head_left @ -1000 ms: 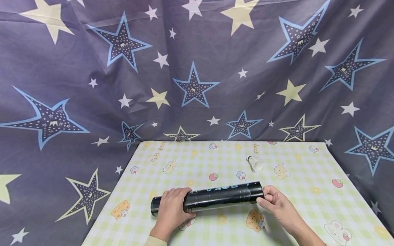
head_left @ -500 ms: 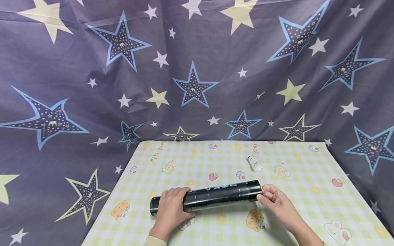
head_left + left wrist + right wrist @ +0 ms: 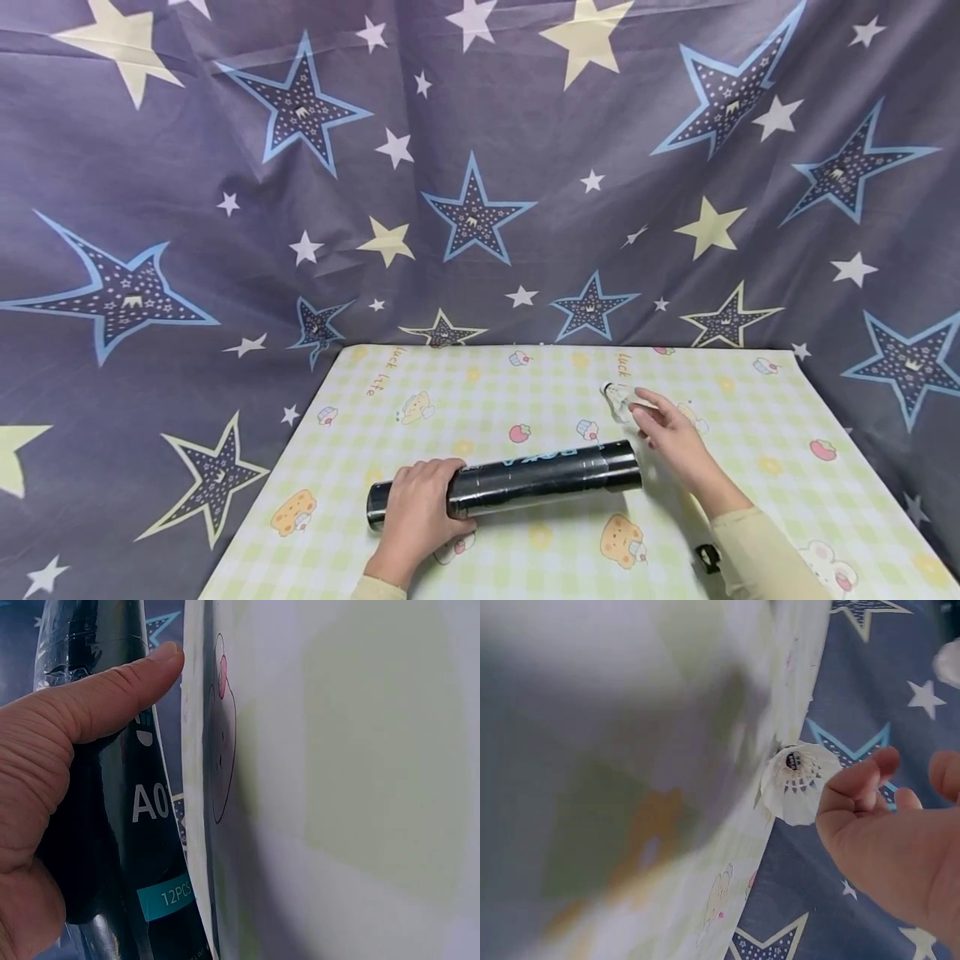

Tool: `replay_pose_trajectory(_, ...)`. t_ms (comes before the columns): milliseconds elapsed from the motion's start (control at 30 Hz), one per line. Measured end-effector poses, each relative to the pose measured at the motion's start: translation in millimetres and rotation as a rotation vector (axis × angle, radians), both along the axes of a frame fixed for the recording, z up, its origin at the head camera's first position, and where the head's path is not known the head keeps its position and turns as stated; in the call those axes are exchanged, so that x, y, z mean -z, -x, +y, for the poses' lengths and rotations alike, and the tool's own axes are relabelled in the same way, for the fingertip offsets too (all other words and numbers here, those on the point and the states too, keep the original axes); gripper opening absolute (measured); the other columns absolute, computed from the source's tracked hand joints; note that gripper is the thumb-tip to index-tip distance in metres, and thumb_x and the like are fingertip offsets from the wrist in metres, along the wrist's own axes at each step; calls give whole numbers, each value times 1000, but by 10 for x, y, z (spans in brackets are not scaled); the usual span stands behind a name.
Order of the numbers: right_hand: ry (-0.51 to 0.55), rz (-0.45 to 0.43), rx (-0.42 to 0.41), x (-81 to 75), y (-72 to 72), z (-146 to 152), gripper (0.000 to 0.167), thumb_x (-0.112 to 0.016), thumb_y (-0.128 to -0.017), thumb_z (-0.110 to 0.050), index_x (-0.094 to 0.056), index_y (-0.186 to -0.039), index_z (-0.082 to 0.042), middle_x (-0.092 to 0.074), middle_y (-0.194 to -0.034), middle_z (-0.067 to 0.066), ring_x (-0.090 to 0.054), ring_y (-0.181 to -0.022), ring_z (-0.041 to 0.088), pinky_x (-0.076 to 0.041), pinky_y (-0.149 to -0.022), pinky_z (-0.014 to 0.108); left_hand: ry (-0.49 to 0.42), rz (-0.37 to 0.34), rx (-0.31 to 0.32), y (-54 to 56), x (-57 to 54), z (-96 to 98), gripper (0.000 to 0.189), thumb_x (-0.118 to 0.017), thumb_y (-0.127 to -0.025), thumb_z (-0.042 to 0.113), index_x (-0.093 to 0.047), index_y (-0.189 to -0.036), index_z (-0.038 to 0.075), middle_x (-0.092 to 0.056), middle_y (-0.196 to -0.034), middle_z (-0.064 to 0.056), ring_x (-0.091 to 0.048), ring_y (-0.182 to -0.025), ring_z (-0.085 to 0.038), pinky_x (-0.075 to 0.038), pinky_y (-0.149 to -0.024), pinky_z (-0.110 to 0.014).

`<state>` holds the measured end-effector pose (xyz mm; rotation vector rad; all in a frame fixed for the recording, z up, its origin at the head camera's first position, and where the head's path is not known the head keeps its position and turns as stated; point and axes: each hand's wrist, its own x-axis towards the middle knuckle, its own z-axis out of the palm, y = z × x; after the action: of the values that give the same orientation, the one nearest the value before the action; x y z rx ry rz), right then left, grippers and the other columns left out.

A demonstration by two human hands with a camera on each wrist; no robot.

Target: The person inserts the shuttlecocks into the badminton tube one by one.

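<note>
My left hand (image 3: pixel 422 508) grips a black shuttlecock tube (image 3: pixel 536 479) around its left part. The tube lies slanted over the table, its right end a little raised. In the left wrist view my thumb lies across the tube (image 3: pixel 112 847), where "12PCS" is printed. A white feather shuttlecock (image 3: pixel 619 400) lies on the table behind the tube's right end. My right hand (image 3: pixel 672 435) reaches to its skirt, fingers loosely bent and thumb apart. In the right wrist view the shuttlecock (image 3: pixel 799 787) sits just beyond my fingers; whether they touch it I cannot tell.
A green-and-white checked cloth (image 3: pixel 480 392) with cartoon prints covers the table. Behind and beside it hangs a dark star-patterned curtain (image 3: pixel 525 125). A white rounded thing (image 3: pixel 949 664) shows at the dark tube's end in the right wrist view.
My right hand has left the tube's right end and moved back to the shuttlecock. The left hand and the tube have stayed nearly in place.
</note>
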<state>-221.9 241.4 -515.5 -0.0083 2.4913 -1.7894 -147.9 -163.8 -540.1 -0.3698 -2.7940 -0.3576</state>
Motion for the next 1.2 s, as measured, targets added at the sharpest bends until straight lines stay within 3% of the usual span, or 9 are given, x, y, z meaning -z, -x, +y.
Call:
replay_pose_trajectory(200, -154, -43, -32, 99, 236, -89, 59, -54, -113, -29, -37, -166, -7, -47, -161, 32, -64, -131, 43, -57, -104, 39, -3, -9, 8, -3, 16, 32, 90, -107, -48, 51, -72, -125, 22, -79, -117, 1, -71, -104, -20, -54, -93, -45)
replay_pose_trajectory(367, -237, -16, -49, 167, 334, -94, 59, -50, -114, -30, -37, -164, -2, -37, -169, 29, -43, -152, 48, -36, -127, 59, -7, -1, 4, 0, 29, 36, 91, -107, -46, 50, -72, -125, 22, -79, -117, 2, -71, -104, -19, -53, -93, -44)
replay_pose_trajectory(467, -263, -4, -45, 196, 345, -77, 59, -49, -114, -28, -37, -163, 2, -33, -171, 27, -45, -150, 50, -33, -128, 60, -12, -13, 1, 7, 33, 42, 91, -108, -46, 49, -72, -125, 23, -79, -118, 2, -71, -105, -19, -53, -93, -44)
replay_pose_trajectory(567, -273, 19, -1, 204, 307, -42, 58, -54, -113, -27, -41, -161, 2, -40, -167, 28, -56, -140, 49, -45, -120, 55, -15, -32, 1, 12, 34, 47, 91, -107, -46, 49, -72, -125, 22, -79, -119, 2, -71, -106, -19, -53, -94, -44)
replay_pose_trajectory(667, -277, 42, 75, 179, 219, 12, 55, -61, -110, -29, -51, -156, -1, -59, -151, 27, -66, -122, 38, -57, -100, 39, -11, -35, -3, 15, 38, 45, 91, -107, -46, 49, -72, -125, 22, -79, -118, 2, -71, -105, -19, -53, -95, -44)
replay_pose_trajectory(767, -242, 44, 148, 133, 105, 91, 48, -68, -106, -31, -63, -146, -4, -70, -119, 19, -63, -99, 19, -54, -79, 25, -4, -20, -5, 15, 31, 37, 91, -107, -46, 50, -72, -125, 22, -79, -117, 2, -71, -104, -19, -54, -94, -45)
replay_pose_trajectory(900, -151, 46, 176, 65, -67, 218, 39, -73, -102, -26, -70, -133, -2, -63, -91, -3, -54, -81, 6, -50, -69, 21, -8, -14, -12, 24, 21, 24, 91, -107, -47, 50, -72, -125, 22, -78, -117, 2, -71, -104, -20, -54, -95, -46)
replay_pose_trajectory(1067, -9, 71, 143, 32, -220, 311, 27, -72, -101, -14, -71, -122, 3, -68, -98, -21, -58, -85, -2, -52, -75, 19, -15, -12, -24, 30, 15, 7, 90, -107, -48, 49, -72, -126, 22, -78, -118, 2, -72, -105, -21, -55, -96, -47)
replay_pose_trajectory(1200, 26, 83, 118, 26, -264, 307, 22, -70, -99, -7, -70, -116, 5, -65, -101, -19, -49, -71, 1, -47, -60, 24, -13, 5, -26, 31, 23, -1, 89, -107, -48, 49, -72, -126, 22, -79, -117, 2, -72, -104, -21, -55, -94, -47)
